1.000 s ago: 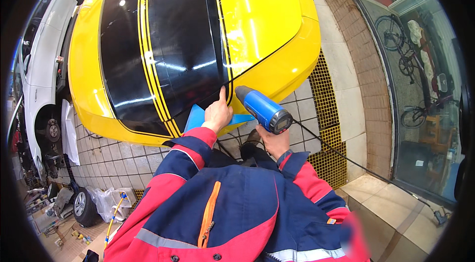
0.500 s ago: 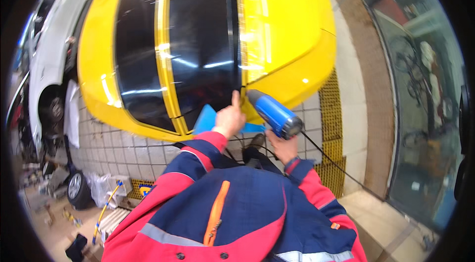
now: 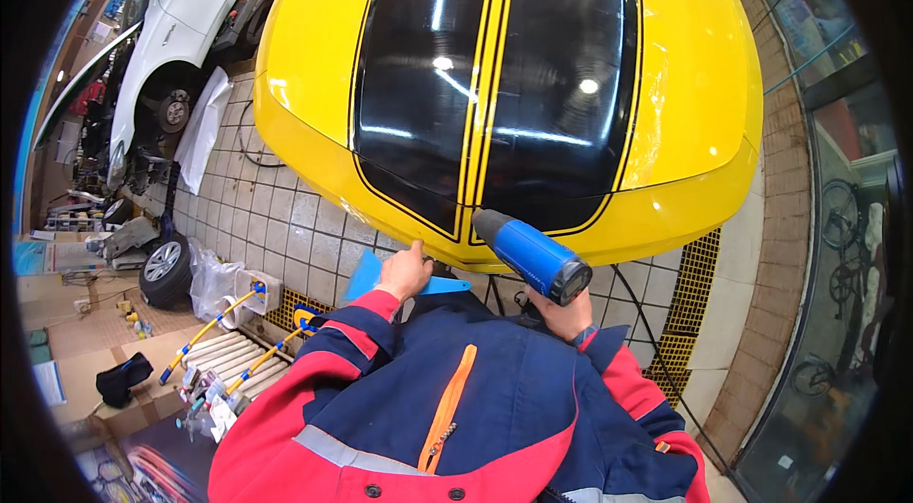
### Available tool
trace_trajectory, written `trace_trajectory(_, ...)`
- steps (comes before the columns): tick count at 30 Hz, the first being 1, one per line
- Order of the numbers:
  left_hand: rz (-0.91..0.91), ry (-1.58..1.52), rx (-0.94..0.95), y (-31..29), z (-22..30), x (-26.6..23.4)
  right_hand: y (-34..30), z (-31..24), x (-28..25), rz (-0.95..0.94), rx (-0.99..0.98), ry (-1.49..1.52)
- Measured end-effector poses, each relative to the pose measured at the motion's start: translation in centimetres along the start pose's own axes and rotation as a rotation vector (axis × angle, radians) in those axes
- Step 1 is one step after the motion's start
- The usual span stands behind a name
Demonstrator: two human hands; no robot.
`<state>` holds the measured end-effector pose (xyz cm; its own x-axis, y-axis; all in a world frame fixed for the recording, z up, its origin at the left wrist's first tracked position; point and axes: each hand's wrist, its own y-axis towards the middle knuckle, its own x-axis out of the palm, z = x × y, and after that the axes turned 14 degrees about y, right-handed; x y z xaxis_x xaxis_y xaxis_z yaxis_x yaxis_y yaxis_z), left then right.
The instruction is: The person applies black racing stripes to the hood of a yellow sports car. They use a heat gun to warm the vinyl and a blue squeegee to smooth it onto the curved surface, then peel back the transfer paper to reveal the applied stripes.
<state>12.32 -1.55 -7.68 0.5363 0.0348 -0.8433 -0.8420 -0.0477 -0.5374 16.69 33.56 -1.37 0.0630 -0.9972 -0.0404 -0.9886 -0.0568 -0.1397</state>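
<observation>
My left hand (image 3: pixel 404 275) is closed around a blue plastic squeegee (image 3: pixel 363 277), parts of which show on both sides of the fist. Its index finger sticks out toward the near edge of a yellow car (image 3: pixel 328 175). My right hand (image 3: pixel 563 313) grips a blue heat gun (image 3: pixel 533 256) from below; its handle is mostly hidden. The gun's black nozzle points toward the thin yellow stripes at the middle of the car's panel. Wide glossy black bands (image 3: pixel 561 56) run along that panel on either side of these stripes.
A white car (image 3: pixel 171 37) with its front parts off stands at the left. Near it are a loose wheel (image 3: pixel 165 270) and a yellow-blue hose (image 3: pixel 214 332). A black cable (image 3: pixel 642 313) trails down from the right hand's side. Glass panels (image 3: pixel 842 294) line the right, beyond a yellow grating (image 3: pixel 689 294).
The view has swung, bringing the car's panel further right. Against the car, both hands have shifted left, from the right band's edge to the middle stripes. Squeegee and heat gun stay held.
</observation>
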Motion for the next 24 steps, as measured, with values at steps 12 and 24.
trace_trajectory(12, 0.266, 0.034, 0.390, 9.6, -15.2, -4.2, 1.5, -1.2, 24.4, 0.209, 0.290, 0.067)
trace_trajectory(24, 0.258, 0.096, 0.342, 15.6, -22.1, -8.0, 2.9, -3.2, 30.8, 0.416, 0.089, 0.051)
